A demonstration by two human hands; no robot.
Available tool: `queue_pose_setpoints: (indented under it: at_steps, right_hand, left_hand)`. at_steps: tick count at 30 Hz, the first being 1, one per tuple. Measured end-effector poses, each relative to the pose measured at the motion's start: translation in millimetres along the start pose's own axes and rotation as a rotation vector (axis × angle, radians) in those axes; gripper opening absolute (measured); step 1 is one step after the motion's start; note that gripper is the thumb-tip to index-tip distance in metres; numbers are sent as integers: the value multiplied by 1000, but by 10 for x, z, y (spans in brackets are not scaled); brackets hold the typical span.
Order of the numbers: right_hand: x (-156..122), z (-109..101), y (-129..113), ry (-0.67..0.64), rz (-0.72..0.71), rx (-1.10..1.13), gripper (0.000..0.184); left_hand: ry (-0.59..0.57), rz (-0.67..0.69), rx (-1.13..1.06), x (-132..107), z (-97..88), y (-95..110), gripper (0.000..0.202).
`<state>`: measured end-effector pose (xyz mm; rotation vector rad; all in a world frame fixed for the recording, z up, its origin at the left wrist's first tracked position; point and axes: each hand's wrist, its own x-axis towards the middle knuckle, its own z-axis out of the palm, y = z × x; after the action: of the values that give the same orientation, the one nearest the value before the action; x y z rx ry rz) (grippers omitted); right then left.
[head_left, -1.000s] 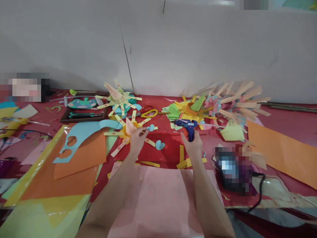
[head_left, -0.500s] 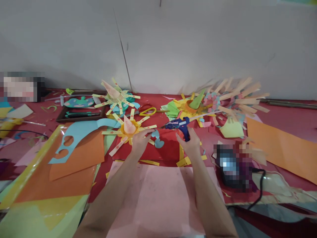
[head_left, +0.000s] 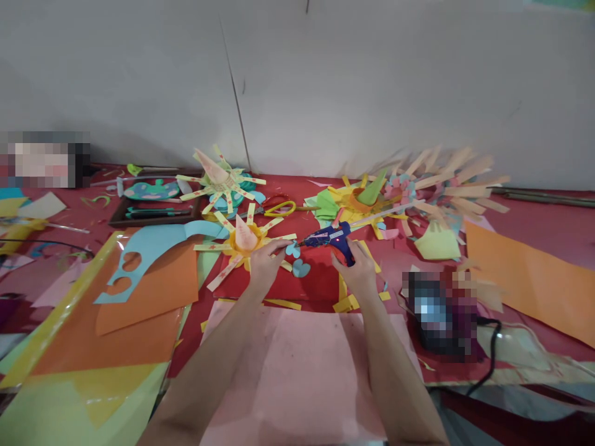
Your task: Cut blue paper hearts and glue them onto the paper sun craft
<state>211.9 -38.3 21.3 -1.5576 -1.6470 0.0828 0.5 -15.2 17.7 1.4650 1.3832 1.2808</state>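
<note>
My right hand (head_left: 360,266) is wrapped round the handle of a dark blue hot glue gun (head_left: 326,236). A pale glue stick (head_left: 381,215) juts from its back end, and its nozzle points left at the fingertips of my left hand (head_left: 266,266). Those fingers are pinched at a strip of a yellow paper flower (head_left: 245,238) with a pink cone in its middle. The exact grip is partly hidden. Just under the nozzle lie two small blue paper hearts (head_left: 301,268), on a red sheet (head_left: 297,290).
Behind are another coned paper flower (head_left: 216,173), yellow-handled scissors (head_left: 283,207) and a green-coned flower (head_left: 372,192). A brown tray (head_left: 155,220) holds pens. Orange paper (head_left: 530,279) and a blurred-out device with a black cable (head_left: 495,347) lie right. Pink paper (head_left: 302,371) lies in front.
The glue gun has moved slightly left and down, its nozzle closer to my left fingertips. My left hand keeps its pinch at the flower. The whole view has shifted a little.
</note>
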Motion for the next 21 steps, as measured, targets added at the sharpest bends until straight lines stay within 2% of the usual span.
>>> queue_pose_setpoints:
  at_steps: [13,21]
  right_hand:
    - [-8,20,4,37,35,-92,42]
    - [-7,18,11,32,37,-61,43]
  left_hand:
    - [-10,1,37,-1,-8,8,21]
    - [-15,-40,-46,-1,8,1,21]
